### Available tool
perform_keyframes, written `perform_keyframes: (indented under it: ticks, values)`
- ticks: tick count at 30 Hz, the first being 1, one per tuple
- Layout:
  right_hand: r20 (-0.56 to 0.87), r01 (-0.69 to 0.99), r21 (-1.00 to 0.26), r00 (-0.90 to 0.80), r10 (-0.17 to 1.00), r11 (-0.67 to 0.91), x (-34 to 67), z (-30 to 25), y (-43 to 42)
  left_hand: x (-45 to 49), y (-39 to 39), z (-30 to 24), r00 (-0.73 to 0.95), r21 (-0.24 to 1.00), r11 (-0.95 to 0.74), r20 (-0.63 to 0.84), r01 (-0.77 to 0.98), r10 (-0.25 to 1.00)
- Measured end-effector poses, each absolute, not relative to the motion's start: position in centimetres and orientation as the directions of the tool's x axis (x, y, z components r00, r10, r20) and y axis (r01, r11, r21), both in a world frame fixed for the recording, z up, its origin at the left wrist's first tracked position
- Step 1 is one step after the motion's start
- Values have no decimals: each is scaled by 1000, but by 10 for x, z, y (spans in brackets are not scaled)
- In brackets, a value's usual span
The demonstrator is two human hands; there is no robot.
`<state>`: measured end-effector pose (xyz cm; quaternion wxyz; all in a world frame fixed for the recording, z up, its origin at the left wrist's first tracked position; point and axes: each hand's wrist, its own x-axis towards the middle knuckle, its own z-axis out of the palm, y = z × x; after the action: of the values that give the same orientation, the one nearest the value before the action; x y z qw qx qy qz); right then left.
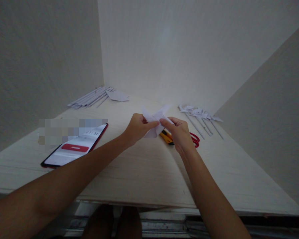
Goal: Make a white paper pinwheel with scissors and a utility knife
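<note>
Both hands hold a folded white paper piece (156,120) just above the pale wooden table (144,172). My left hand (137,127) pinches its left side with thumb and fingers closed. My right hand (179,132) pinches the right side, fingers closed on the paper. Under the right hand lie a yellow utility knife (165,137) and red-handled scissors (195,139), both partly hidden by the hand.
A phone (76,148) with a lit screen and red bar lies at the left. Several rolled paper sticks (91,98) and a white paper sheet (118,96) lie at the back left. Finished paper pinwheels on sticks (201,116) lie at the right. Walls enclose the table.
</note>
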<state>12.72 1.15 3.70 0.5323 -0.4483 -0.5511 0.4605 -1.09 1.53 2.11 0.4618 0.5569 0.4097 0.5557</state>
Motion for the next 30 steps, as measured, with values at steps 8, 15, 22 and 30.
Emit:
perform_keyframes:
  ticks: [8, 15, 22, 30]
  values:
    - [109, -63, -992, -15, 994, 108, 127, 35, 12, -10, 14, 23, 49, 970, -219, 224, -103, 973]
    - [99, -109, -989, -24, 995, 96, 124, 34, 11, -9, 14, 22, 18, 965, -251, 253, -70, 967]
    - [95, -91, -991, 13, 995, 96, 122, 32, 11, -11, 14, 22, 41, 962, -273, 273, -4, 961]
    - [29, -137, -990, -60, 998, 21, 126, 36, 10, -15, 16, 22, 90, 956, -288, 282, 57, 955]
